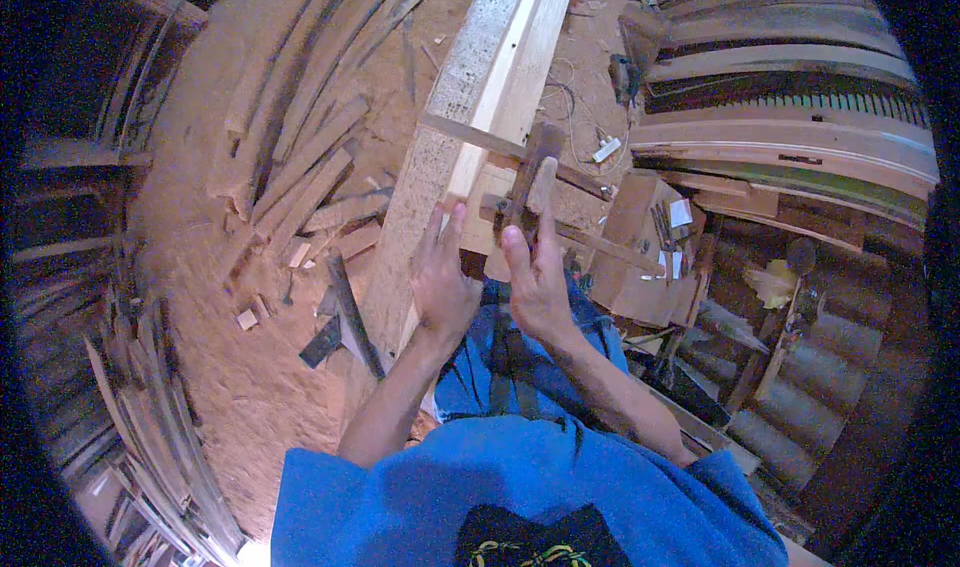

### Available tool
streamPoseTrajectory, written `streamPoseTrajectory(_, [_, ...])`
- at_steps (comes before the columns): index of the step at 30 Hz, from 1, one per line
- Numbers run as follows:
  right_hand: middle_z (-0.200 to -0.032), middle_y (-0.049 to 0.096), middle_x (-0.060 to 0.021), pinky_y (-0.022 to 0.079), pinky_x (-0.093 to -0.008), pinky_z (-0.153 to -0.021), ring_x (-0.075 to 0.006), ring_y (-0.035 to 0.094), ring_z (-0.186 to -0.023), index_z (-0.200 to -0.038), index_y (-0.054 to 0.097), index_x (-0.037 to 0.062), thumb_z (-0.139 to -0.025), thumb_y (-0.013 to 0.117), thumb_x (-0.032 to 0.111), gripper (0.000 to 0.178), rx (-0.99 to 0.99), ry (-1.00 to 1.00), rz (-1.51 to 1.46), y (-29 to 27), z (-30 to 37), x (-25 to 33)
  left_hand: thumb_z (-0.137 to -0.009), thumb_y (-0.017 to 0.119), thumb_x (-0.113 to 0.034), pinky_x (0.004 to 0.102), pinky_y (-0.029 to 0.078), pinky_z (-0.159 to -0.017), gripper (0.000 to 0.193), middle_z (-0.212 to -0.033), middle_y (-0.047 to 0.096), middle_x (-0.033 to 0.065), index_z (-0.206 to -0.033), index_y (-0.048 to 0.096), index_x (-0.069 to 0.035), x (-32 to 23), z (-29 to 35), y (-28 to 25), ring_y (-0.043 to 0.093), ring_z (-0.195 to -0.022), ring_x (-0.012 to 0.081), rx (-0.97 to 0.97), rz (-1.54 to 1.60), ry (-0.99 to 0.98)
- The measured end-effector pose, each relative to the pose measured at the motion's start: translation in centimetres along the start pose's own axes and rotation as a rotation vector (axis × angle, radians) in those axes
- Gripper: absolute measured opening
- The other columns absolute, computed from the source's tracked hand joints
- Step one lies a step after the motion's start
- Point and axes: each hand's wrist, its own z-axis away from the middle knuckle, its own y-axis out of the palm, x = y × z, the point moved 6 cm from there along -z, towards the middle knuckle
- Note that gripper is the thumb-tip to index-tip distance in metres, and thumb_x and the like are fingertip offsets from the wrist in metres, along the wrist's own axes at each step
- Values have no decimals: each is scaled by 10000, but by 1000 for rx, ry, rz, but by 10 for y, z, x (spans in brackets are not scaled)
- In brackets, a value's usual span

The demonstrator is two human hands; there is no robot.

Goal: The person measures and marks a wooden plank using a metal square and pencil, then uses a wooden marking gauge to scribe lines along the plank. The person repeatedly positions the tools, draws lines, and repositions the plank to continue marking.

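Note:
My right hand (540,285) grips a dark brown, elongated wooden tool (528,182); its exact kind I cannot tell. The thumb rests near the tool's close end, and a finger stretches along its right side. To the left, my left hand (444,285) has its fingers stretched forward, their tips at a pale strip of wood (466,172). That strip runs lengthwise beside a speckled grey-white board (405,202). A brown crosspiece (465,133) lies across the boards just beyond my hands. My palms are turned away, so what lies under the fingers is partly hidden.
Offcuts and long planks (310,182) lie on the sawdust-covered floor at left. A dark angled piece (352,312) leans beside the bench. At right stand a brown box (635,237) with small tools on top, a white power strip (606,150) with cords, and stacked boards (780,132).

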Motion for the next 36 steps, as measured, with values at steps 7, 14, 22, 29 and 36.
streamPoseTrajectory(7, [-1600, 342, -217, 280, -388, -1199, -314, 326, -1483, -1591, 169, -62, -1085, 463, 340, 710, -30, -34, 45, -1, -5, 38, -731, 713, 44, 499, 419, -1121, 818, -1481, 524, 209, -1503, 473, -82, -5, 3, -6, 451, -1409, 405, -20, -13, -45])
streamPoseTrajectory(14, [-1472, 489, -218, 376, -390, -1125, -304, 480, -1334, -1567, 267, -48, -1081, 481, 346, 662, -49, 90, 71, -12, -17, 28, -742, 714, 48, 487, 428, -1118, 774, -1461, 547, 195, -1476, 500, -73, -8, -4, -8, 459, -1402, 405, -21, -50, -55])
streamPoseTrajectory(22, [-1472, 497, -201, 366, -352, -1139, -250, 485, -1337, -1571, 231, -71, -1078, 493, 301, 671, -132, -95, -9, 0, -16, 0, -747, 744, 14, 481, 424, -1117, 738, -1441, 573, 190, -1450, 531, -67, -5, -1, -6, 478, -1392, 394, -74, 38, -61])
streamPoseTrajectory(29, [-1344, 594, -136, 480, -359, -1023, -220, 575, -1222, -1514, 385, -6, -1049, 557, 382, 629, -63, 19, -141, -8, -16, 6, -771, 786, -75, 475, 426, -1114, 696, -1430, 560, 237, -1425, 548, -63, -6, 0, -6, 472, -1393, 401, -41, -64, -104])
streamPoseTrajectory(36, [-1147, 649, -71, 550, -378, -903, -206, 651, -1005, -1273, 581, 72, -1039, 559, 405, 409, -189, 71, -438, -94, 3, -27, -716, 864, -190, 498, 360, -1148, 709, -1394, 512, 171, -1377, 613, -141, -20, 13, -26, 416, -1375, 382, -154, -205, -139])
